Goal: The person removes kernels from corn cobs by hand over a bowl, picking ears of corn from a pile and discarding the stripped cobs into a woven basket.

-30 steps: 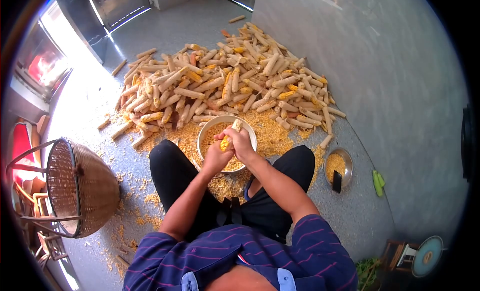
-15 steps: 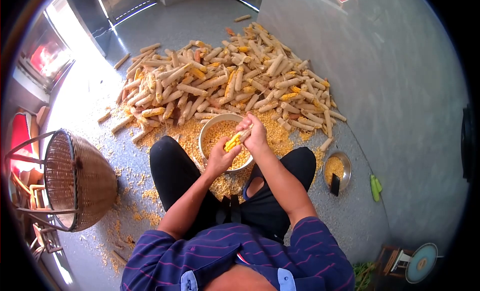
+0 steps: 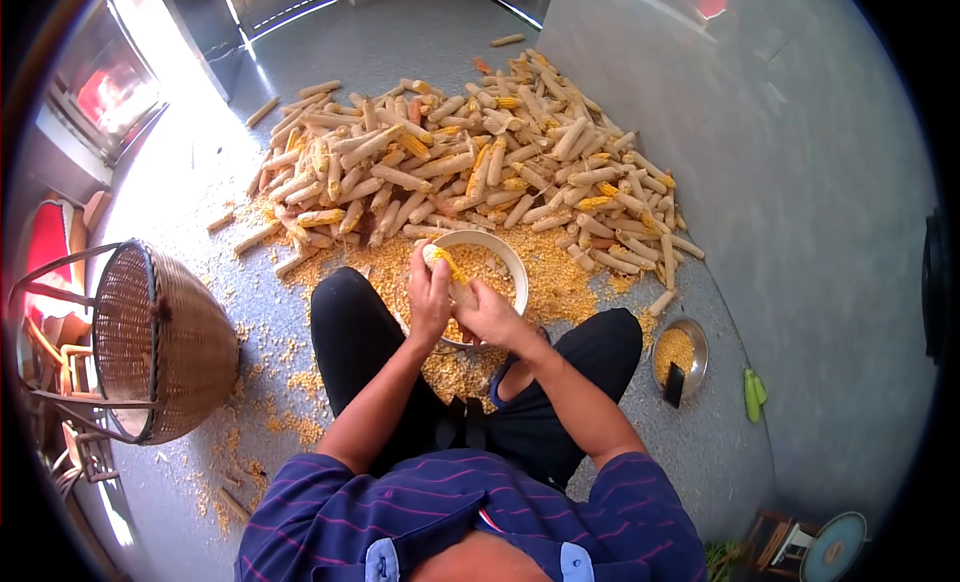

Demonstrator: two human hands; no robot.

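A corn cob (image 3: pixel 462 292), largely stripped, with yellow kernels left near its upper end, slants between my two hands over a white round basin (image 3: pixel 517 267). My left hand (image 3: pixel 430 304) is closed around the upper part, its thumb along the cob's side. Wrapped about the lower end is my right hand (image 3: pixel 488 317). Loose kernels (image 3: pixel 490 265) lie inside the basin, whose near side is partly hidden by my hands.
Beyond the basin spreads a large pile of cobs (image 3: pixel 400 177), with loose kernels (image 3: pixel 560 272) around it. A wicker basket (image 3: pixel 190 347) stands at left. To the right are a metal bowl (image 3: pixel 700 352) holding kernels and a dark object (image 3: pixel 674 385), and green vegetables (image 3: pixel 752 394).
The cob has swung round, so its kernelled end now points up and away to the left. My right hand has come down toward me, and my left hand has shifted up the cob.
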